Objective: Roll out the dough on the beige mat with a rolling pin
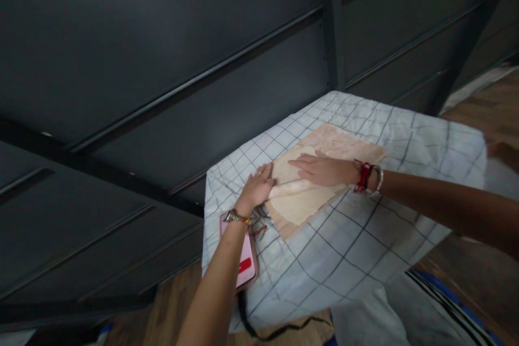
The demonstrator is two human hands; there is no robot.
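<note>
A tan sheet of thin material (324,167), maybe cloth or paper, lies on a surface covered with a white grid-checked cloth (357,243). My right hand (320,168) lies flat on the sheet, fingers stretched out toward the left. My left hand (256,189) presses on the sheet's left edge, fingers together and extended, where the sheet looks folded or rolled. Both wrists wear bracelets.
A pink phone (246,265) lies at the cloth's left edge under my left forearm, with a dark cable (279,330) hanging below. Small scissors or pliers (259,227) lie beside it. A dark panelled wall (162,92) stands behind. Wooden floor shows at the right.
</note>
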